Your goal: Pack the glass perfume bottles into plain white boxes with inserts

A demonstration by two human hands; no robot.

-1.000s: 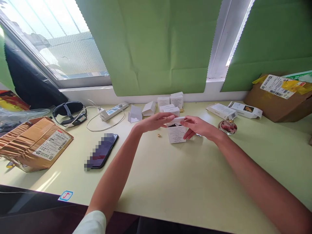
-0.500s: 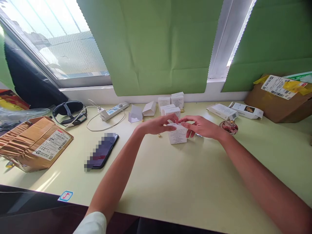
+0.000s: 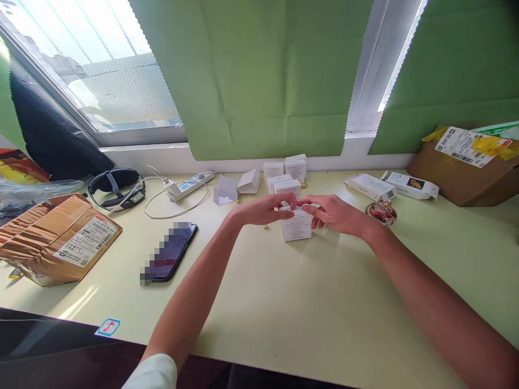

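Note:
A small white carton box stands upright on the pale green table in the middle. My left hand rests on its top from the left, fingertips pressing the lid flap. My right hand comes in from the right, and its fingers touch the same top edge. The fingertips of both hands meet over the box. Behind it several more small white boxes stand in a cluster near the wall. A tiny gold piece lies on the table below my left hand.
A phone lies left of centre, a taped cardboard parcel at far left, a black strap and power strip near the window. Flat white packets, a round red trinket and a brown parcel sit right.
The lid flap that was raised above the box a second ago is now pressed down flat; both hands have lowered onto the top and drawn closer together.

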